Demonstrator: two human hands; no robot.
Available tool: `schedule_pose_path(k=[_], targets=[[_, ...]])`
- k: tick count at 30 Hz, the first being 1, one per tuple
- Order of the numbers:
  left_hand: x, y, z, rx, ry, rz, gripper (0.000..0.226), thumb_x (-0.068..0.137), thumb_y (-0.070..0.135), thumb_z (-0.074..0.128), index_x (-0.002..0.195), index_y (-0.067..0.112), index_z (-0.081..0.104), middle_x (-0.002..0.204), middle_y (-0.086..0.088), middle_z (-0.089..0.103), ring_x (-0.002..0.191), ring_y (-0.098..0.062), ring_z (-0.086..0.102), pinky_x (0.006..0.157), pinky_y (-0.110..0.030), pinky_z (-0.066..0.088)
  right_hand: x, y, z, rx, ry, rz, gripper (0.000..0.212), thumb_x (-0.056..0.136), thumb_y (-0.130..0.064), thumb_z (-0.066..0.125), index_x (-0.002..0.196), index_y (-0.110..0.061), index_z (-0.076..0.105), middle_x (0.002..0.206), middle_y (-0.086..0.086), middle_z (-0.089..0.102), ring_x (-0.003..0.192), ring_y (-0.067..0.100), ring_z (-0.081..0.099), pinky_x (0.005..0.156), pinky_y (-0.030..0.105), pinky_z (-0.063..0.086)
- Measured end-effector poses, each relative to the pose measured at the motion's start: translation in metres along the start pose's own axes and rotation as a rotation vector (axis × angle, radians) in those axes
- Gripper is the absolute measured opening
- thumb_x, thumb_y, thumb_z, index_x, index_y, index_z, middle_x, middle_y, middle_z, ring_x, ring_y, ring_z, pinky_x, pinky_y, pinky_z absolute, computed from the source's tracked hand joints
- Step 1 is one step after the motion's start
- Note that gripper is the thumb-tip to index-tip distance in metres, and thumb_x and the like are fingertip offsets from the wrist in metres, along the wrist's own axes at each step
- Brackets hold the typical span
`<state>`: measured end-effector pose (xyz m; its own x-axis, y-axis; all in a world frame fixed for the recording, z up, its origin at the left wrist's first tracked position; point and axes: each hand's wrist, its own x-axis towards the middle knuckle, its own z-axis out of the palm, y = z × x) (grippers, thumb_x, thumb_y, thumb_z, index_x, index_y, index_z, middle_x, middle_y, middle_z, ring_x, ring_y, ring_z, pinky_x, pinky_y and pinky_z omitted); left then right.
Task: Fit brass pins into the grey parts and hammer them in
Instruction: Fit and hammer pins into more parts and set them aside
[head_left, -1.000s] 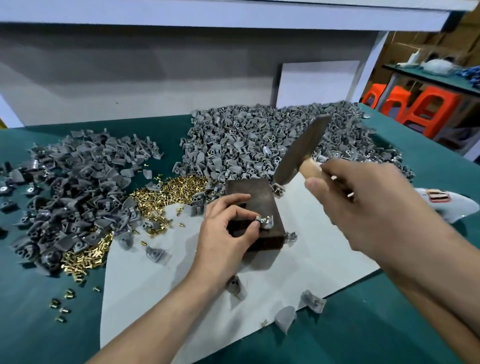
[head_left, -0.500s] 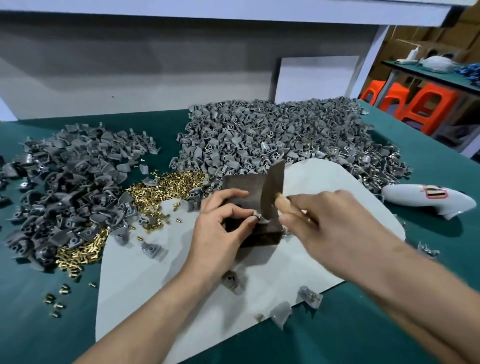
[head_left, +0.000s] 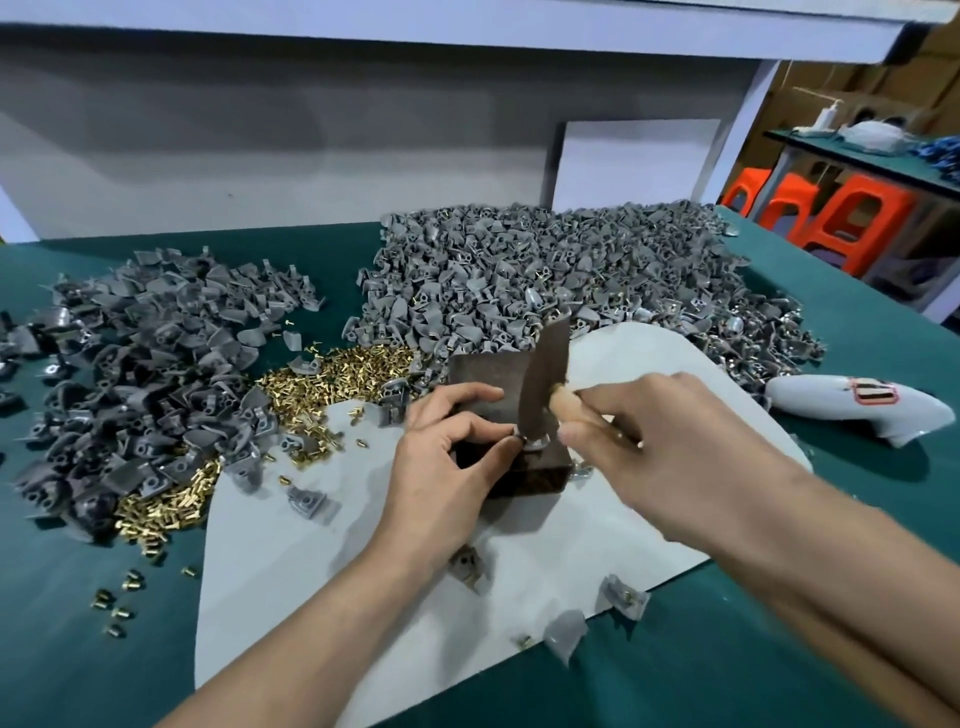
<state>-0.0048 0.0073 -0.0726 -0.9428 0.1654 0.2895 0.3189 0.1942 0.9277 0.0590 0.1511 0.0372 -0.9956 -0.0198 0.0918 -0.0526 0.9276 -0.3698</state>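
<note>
A dark metal block stands on a grey sheet in the middle of the table. My left hand pinches a small grey part on the block's near right corner. My right hand grips the wooden handle of a hammer, whose dark head stands upright with its lower end down on that part. Loose brass pins lie in a heap left of the block. More pins lie further left.
A big heap of grey parts fills the back of the green table, a second heap the left. Single grey parts lie on the sheet's near edge. A white plastic shell lies at the right. Orange stools stand beyond.
The hammer, raised a second ago, has come down onto the part on the block and stays there. My left hand has kept its pinch on the part.
</note>
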Motion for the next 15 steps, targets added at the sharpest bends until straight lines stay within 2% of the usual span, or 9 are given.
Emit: schedule_pose_path(k=[1, 3, 5, 7, 9, 11, 13, 15], targets=[[0.0, 0.0, 0.0, -0.015, -0.002, -0.015, 0.018, 0.077, 0.016, 0.077, 0.068, 0.031, 0.073, 0.108, 0.027, 0.06, 0.117, -0.008, 0.048, 0.102, -0.035, 0.037, 0.0, -0.001, -0.004, 0.032, 0.026, -0.002, 0.031, 0.093, -0.035, 0.051, 0.076, -0.011, 0.06, 0.048, -0.001, 0.041, 0.04, 0.02, 0.042, 0.041, 0.027, 0.035], [0.001, -0.001, 0.001, -0.034, -0.003, -0.045, 0.019, 0.077, 0.014, 0.077, 0.067, 0.029, 0.073, 0.108, 0.029, 0.059, 0.117, -0.006, 0.048, 0.101, -0.032, 0.036, 0.003, 0.002, -0.015, 0.102, 0.097, 0.01, 0.027, 0.091, -0.032, 0.053, 0.074, -0.013, 0.061, 0.045, -0.003, 0.043, 0.04, 0.012, 0.047, 0.04, 0.025, 0.037], [0.0, 0.0, -0.001, -0.02, -0.006, -0.048, 0.018, 0.077, 0.014, 0.077, 0.067, 0.029, 0.073, 0.109, 0.03, 0.059, 0.117, -0.003, 0.047, 0.1, -0.029, 0.035, 0.005, 0.007, -0.019, 0.229, 0.093, 0.03, 0.027, 0.091, -0.029, 0.054, 0.068, -0.015, 0.059, 0.043, -0.003, 0.044, 0.029, 0.011, 0.04, 0.033, 0.02, 0.033], [0.0, 0.001, -0.001, -0.025, -0.003, -0.042, 0.015, 0.077, 0.015, 0.078, 0.069, 0.028, 0.074, 0.109, 0.029, 0.059, 0.117, -0.002, 0.048, 0.102, -0.031, 0.036, 0.002, 0.016, -0.016, 0.378, 0.055, 0.062, 0.033, 0.093, -0.028, 0.052, 0.063, -0.015, 0.057, 0.042, -0.001, 0.042, 0.027, 0.015, 0.037, 0.032, 0.022, 0.032], [-0.001, 0.002, 0.0, -0.063, 0.0, -0.06, 0.012, 0.077, 0.015, 0.078, 0.07, 0.025, 0.076, 0.109, 0.028, 0.059, 0.117, -0.002, 0.048, 0.105, -0.035, 0.036, 0.002, 0.028, -0.011, 0.525, 0.052, 0.116, 0.035, 0.093, -0.03, 0.053, 0.071, -0.004, 0.059, 0.042, -0.001, 0.043, 0.028, 0.018, 0.035, 0.032, 0.019, 0.028], [-0.002, 0.003, 0.0, -0.082, -0.008, -0.076, 0.01, 0.077, 0.015, 0.077, 0.07, 0.023, 0.076, 0.11, 0.028, 0.059, 0.118, -0.002, 0.047, 0.106, -0.038, 0.035, 0.002, 0.038, -0.008, 0.636, 0.038, 0.167, 0.05, 0.086, -0.044, 0.057, 0.081, 0.006, 0.058, 0.044, 0.001, 0.044, 0.029, 0.019, 0.034, 0.034, 0.016, 0.028], [-0.002, 0.002, 0.0, -0.085, -0.012, -0.08, 0.01, 0.078, 0.016, 0.077, 0.07, 0.022, 0.075, 0.11, 0.028, 0.059, 0.118, -0.002, 0.047, 0.106, -0.039, 0.035, 0.002, 0.044, -0.001, 0.704, 0.007, 0.197, 0.057, 0.072, -0.057, 0.059, 0.083, -0.001, 0.062, 0.047, 0.003, 0.045, 0.029, 0.019, 0.034, 0.036, 0.014, 0.029], [-0.003, 0.002, 0.0, -0.084, -0.014, -0.08, 0.008, 0.078, 0.016, 0.077, 0.071, 0.02, 0.075, 0.111, 0.027, 0.059, 0.119, -0.003, 0.048, 0.105, -0.036, 0.035, 0.003, 0.047, 0.004, 0.769, -0.043, 0.195, 0.052, 0.069, -0.062, 0.063, 0.092, -0.016, 0.066, 0.046, 0.002, 0.046, 0.027, 0.018, 0.033, 0.039, 0.014, 0.032]])
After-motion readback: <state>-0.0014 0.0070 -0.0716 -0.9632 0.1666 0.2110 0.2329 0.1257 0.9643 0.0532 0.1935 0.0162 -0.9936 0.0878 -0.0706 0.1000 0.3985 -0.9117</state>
